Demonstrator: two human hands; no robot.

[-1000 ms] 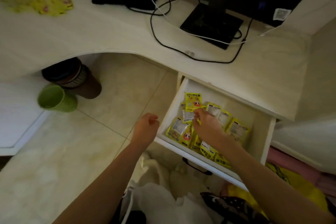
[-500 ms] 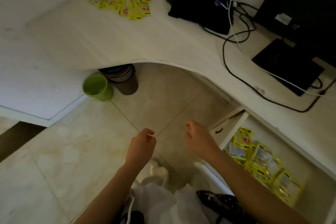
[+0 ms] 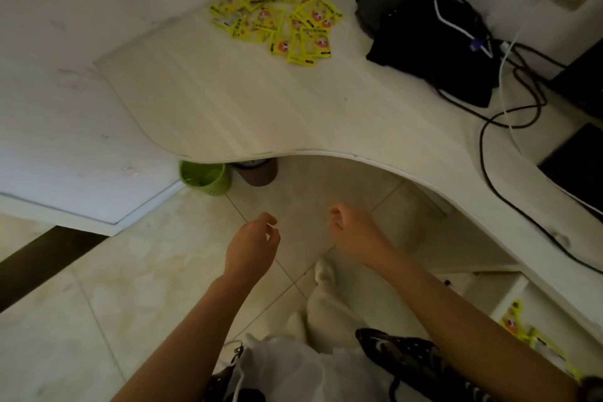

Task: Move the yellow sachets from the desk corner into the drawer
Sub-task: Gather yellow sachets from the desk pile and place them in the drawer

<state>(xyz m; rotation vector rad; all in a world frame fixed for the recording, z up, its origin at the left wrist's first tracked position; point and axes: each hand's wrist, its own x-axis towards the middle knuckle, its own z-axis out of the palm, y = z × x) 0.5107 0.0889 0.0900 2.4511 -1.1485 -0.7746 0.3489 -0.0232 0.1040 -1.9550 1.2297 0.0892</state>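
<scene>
A loose pile of several yellow sachets point(image 3: 280, 21) lies at the far corner of the pale wooden desk point(image 3: 248, 101). The open drawer point(image 3: 509, 295) sits at the lower right under the desk edge, with a few yellow sachets point(image 3: 522, 333) inside it. My left hand point(image 3: 251, 246) and my right hand point(image 3: 354, 232) hover side by side over the floor, in front of the desk's curved edge. Both have loosely curled fingers and hold nothing. The pile is well beyond both hands.
A black bag point(image 3: 434, 39) with cables point(image 3: 509, 108) lies right of the pile. A dark monitor base point(image 3: 577, 163) stands at the right edge. Under the desk are a green bin point(image 3: 205, 178) and a brown bin point(image 3: 257, 171). Clothing point(image 3: 293, 365) lies near my lap.
My right hand has come out of the drawer, empty, and swung left beside my left hand. The view has turned left, bringing the sachet pile towards the middle and pushing the drawer to the corner.
</scene>
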